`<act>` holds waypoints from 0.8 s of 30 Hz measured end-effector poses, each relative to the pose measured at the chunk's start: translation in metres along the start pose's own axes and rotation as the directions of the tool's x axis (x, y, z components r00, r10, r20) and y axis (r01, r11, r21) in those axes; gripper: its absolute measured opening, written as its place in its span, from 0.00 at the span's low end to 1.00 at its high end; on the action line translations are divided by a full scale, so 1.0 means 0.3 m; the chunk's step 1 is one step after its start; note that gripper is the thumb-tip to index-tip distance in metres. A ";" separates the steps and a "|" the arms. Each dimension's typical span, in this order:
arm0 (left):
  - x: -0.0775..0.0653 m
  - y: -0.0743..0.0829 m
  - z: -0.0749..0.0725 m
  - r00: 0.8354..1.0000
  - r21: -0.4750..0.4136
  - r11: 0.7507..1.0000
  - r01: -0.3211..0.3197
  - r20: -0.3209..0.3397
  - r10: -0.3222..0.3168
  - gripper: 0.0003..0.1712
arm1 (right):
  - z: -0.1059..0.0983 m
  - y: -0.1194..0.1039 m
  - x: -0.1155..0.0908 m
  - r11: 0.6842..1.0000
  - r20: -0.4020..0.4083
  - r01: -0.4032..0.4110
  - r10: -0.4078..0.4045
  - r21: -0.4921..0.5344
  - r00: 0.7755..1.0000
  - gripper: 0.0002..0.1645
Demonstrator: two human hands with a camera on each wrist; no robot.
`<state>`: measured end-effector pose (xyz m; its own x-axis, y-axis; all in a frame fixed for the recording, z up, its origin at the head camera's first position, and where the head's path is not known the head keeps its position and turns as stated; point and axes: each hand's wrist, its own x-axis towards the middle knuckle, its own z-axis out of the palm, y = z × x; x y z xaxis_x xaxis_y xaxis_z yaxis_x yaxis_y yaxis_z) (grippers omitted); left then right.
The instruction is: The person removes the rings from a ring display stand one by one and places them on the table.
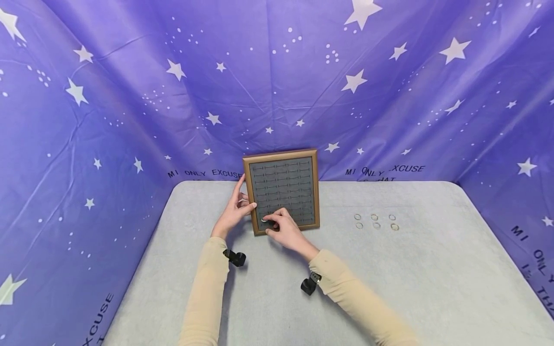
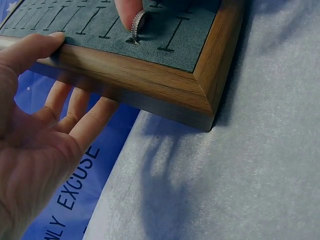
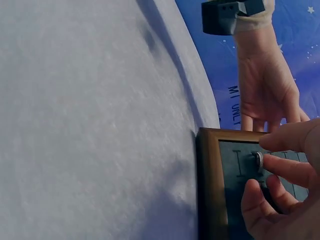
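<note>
A wooden-framed ring display board (image 1: 283, 192) with a dark slotted pad leans up on the table. My left hand (image 1: 233, 214) grips its left side, thumb on the front of the frame, other fingers behind it. Low on the pad, a textured silvery ring (image 2: 138, 26) stands at a slot. My right hand (image 1: 285, 229) is over this lower left part, one fingertip (image 2: 129, 12) against the ring. In the right wrist view the ring (image 3: 259, 162) meets that fingertip, while the thumb and other fingers stay apart from it.
Several loose rings (image 1: 376, 221) lie in two rows on the grey table (image 1: 389, 278), right of the board. Behind the table hangs a purple cloth (image 1: 277, 96) with stars. Each forearm wears a black wrist camera (image 1: 235, 258).
</note>
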<state>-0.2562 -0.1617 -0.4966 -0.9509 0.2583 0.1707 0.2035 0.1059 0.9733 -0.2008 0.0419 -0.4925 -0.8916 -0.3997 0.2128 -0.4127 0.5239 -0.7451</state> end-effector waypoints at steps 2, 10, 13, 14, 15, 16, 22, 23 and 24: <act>0.000 0.000 0.000 1.000 -0.003 1.000 -0.005 0.002 0.005 0.54 | 0.006 -0.003 -0.002 1.000 -0.009 -0.008 0.008 -0.005 1.000 0.18; -0.004 0.002 -0.003 1.000 -0.021 1.000 -0.004 0.004 0.004 0.54 | 0.027 -0.006 0.005 0.998 -0.043 -0.054 0.052 -0.032 0.998 0.11; -0.004 0.006 -0.004 1.000 -0.033 0.999 0.008 0.005 -0.007 0.54 | 0.039 -0.005 0.008 0.997 -0.074 -0.073 0.070 -0.036 0.995 0.09; -0.004 0.010 -0.004 1.000 -0.041 0.999 0.007 0.007 -0.007 0.54 | 0.043 -0.005 0.010 0.996 -0.085 -0.079 0.076 -0.037 0.993 0.08; -0.005 0.015 -0.004 1.000 -0.043 0.999 0.005 0.010 -0.005 0.53 | 0.047 -0.005 0.010 0.995 -0.096 -0.087 0.084 -0.037 0.992 0.07; -0.008 0.027 -0.003 1.000 -0.045 0.999 0.004 0.015 -0.003 0.53 | 0.051 -0.004 0.011 0.995 -0.106 -0.094 0.090 -0.037 0.990 0.06; -0.032 0.101 0.006 0.999 -0.048 0.999 0.005 0.039 -0.003 0.52 | 0.067 0.001 0.012 0.992 -0.135 -0.126 0.122 -0.020 0.983 0.04; -0.033 0.104 0.007 0.999 -0.047 0.999 0.004 0.038 -0.002 0.52 | 0.067 0.003 0.011 0.993 -0.135 -0.121 0.118 -0.009 0.984 0.04; -0.034 0.106 0.007 0.999 -0.048 0.999 0.002 0.036 0.000 0.52 | 0.066 0.004 0.010 0.993 -0.133 -0.115 0.115 0.005 0.984 0.05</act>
<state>-0.2396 -0.1588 -0.4676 -0.9419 0.2926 0.1650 0.1904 0.0606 0.9798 -0.2003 0.0265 -0.5053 -0.9500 -0.2332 0.2078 -0.3061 0.5632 -0.7675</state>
